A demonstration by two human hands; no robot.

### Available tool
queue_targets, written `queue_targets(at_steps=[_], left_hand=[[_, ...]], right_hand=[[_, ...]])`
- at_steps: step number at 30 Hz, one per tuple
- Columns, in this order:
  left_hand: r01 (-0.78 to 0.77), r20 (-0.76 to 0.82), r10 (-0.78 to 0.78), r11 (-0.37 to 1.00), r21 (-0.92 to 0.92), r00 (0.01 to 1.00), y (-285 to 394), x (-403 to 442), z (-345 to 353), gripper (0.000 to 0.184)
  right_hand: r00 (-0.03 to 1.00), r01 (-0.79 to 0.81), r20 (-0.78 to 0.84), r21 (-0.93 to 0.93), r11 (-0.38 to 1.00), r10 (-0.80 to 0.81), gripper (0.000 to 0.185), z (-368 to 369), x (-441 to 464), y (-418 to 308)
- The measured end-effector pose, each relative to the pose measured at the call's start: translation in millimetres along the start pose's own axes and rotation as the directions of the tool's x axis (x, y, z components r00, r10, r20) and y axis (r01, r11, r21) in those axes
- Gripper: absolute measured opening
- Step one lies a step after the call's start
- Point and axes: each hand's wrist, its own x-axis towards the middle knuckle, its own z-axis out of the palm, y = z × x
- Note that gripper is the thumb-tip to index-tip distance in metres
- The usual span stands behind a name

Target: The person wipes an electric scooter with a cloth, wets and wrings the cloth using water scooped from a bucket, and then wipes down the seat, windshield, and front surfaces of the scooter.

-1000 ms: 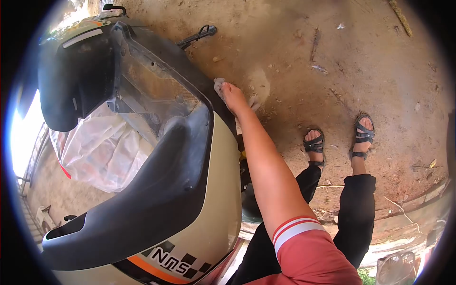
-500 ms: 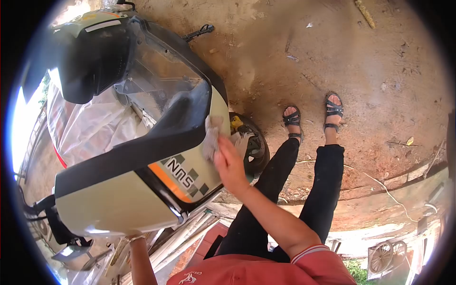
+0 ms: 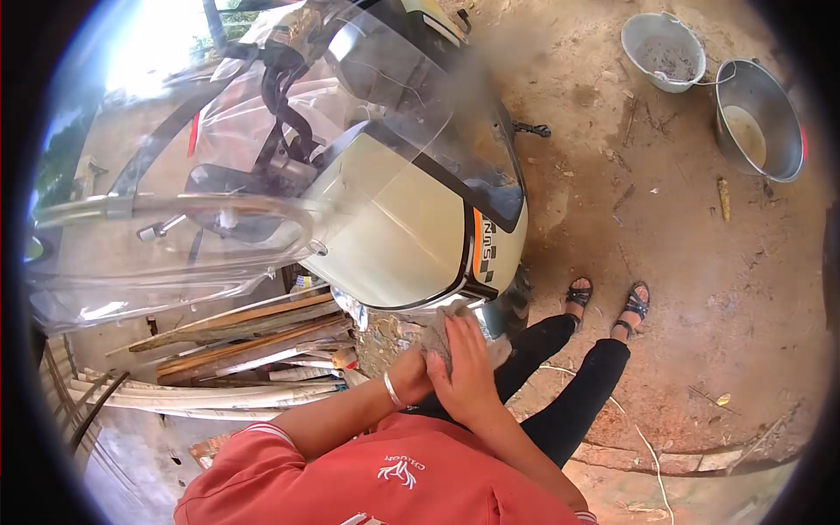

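Observation:
A crumpled grey cloth (image 3: 437, 338) is between my two hands, close in front of my red shirt. My left hand (image 3: 409, 377), with a silvery bangle at the wrist, is closed on the cloth from the left; its fingertips are hidden. My right hand (image 3: 465, 371) presses on the cloth from the other side, fingers together. Just beyond the hands stands a motor scooter with a cream front panel (image 3: 398, 223), an orange stripe and "SUN" lettering. A clear windshield (image 3: 166, 249) rises from it on the left.
Two metal buckets, one pale (image 3: 643, 44) and one larger grey (image 3: 738, 131), stand on the dirt ground (image 3: 595, 201) at upper right. Stacked wooden boards (image 3: 254, 337) lie at left. A thin pale cable (image 3: 646, 437) runs near my feet.
My right hand has left the scooter's side panel with the cloth and come in towards my body. My left hand has joined it there. My view has shifted, bringing windshield and buckets in.

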Motion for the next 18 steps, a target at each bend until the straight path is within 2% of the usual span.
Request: queue_targets(at_steps=[1, 2, 3, 4, 5, 6, 7, 8, 10, 11, 12, 13, 14, 15, 16, 18], left_hand=[[0.136, -0.085, -0.194, 0.88, -0.455, 0.977, 5.9, 3.8, -5.6, 0.038], [0.182, -0.067, -0.401, 0.55, -0.815, 0.914, 11.9, 4.4, -15.2, 0.035], [0.035, -0.258, -0.422, 0.573, -0.819, 0.869, 6.7, 0.4, -36.4, 0.036], [-0.106, -0.437, -0.439, 0.6, -0.793, 0.785, 2.3, -4.6, -61.9, 0.037], [-0.279, -0.635, -0.433, 0.639, -0.717, 0.64, 14.4, -4.3, -85.0, 0.037], [-0.391, -0.773, -0.274, 0.738, -0.551, 0.572, 0.6, -11.9, -125.2, 0.035], [-0.455, -0.909, -0.148, 0.827, -0.33, 0.389, 11.4, -11.6, -145.7, 0.032], [-0.467, -0.982, 0.002, 0.88, -0.089, 0.19, 22.2, -4.5, -161.4, 0.03], [-0.486, -0.976, 0.214, 0.858, 0.167, 0.042, 38.5, 22.0, -182.1, 0.027], [-0.401, -0.988, -0.029, 0.912, -0.088, 0.15, 48.9, 36.3, -174.2, 0.027], [-0.398, -0.957, 0.29, 0.88, 0.26, 0.014, 5.4, 63.5, -192.9, 0.026], [-0.073, -0.812, 0.571, 0.811, 0.581, -0.121, 12.2, 72.7, -181.6, 0.023], [0.282, -0.565, 0.813, 0.581, 0.764, -0.142, 18.0, 80.7, -163.8, 0.021], [0.274, -0.59, 0.802, 0.591, 0.759, -0.093, 23.3, 80.5, -146.9, 0.023], [0.27, -0.591, 0.801, 0.591, 0.76, -0.092, 22.1, 83.0, -141.8, 0.023], [0.363, -0.496, 0.868, 0.456, 0.813, 0.02, 20.7, 80.5, -137.7, 0.028]], right_hand=[[0.998, 0.031, -0.059, -0.109, 0.994, -0.037, 0.049, -20.1, 4.2, -9.1], [0.991, 0.058, -0.108, -0.208, 0.976, -0.082, 0.044, -35.9, 7.1, -13.7], [0.986, 0.032, -0.157, -0.158, 0.987, -0.058, 0.037, -45.5, 9.3, -6.7], [0.979, 0.007, -0.204, -0.106, 0.994, -0.029, 0.03, -53.7, 8.6, 4.5], [0.975, -0.132, -0.191, -0.097, 0.986, 0.112, 0.026, -58.6, 4.1, 17.1], [0.951, -0.268, -0.182, -0.094, 0.959, 0.248, 0.021, -62.2, -0.1, 32.4], [0.947, -0.314, -0.126, -0.178, 0.932, 0.295, 0.019, -65.7, -6.4, 51.5], [0.935, -0.353, -0.08, -0.264, 0.898, 0.344, 0.017, -68.8, -13.6, 68.1], [0.921, -0.375, -0.034, -0.349, 0.859, 0.388, 0.016, -74.0, -22.6, 86.7], [0.897, -0.402, -0.001, -0.42, 0.814, 0.442, 0.016, -73.2, -26.3, 94.3], [0.898, -0.404, -0.011, -0.42, 0.812, 0.441, 0.016, -70.7, -28.4, 98.2], [0.884, -0.419, 0.003, -0.433, 0.798, 0.467, 0.015, -69.9, -29.7, 101.4], [0.87, -0.434, 0.018, -0.446, 0.783, 0.493, 0.015, -70.1, -29.9, 104.8], [0.874, -0.426, 0.014, -0.46, 0.779, 0.486, 0.016, -68.2, -28.7, 103.9], [0.873, -0.428, 0.009, -0.461, 0.777, 0.487, 0.016, -67.0, -28.3, 107.2], [0.863, -0.417, 0.06, -0.478, 0.773, 0.502, 0.017, -58.7, -28.8, 114.4]])
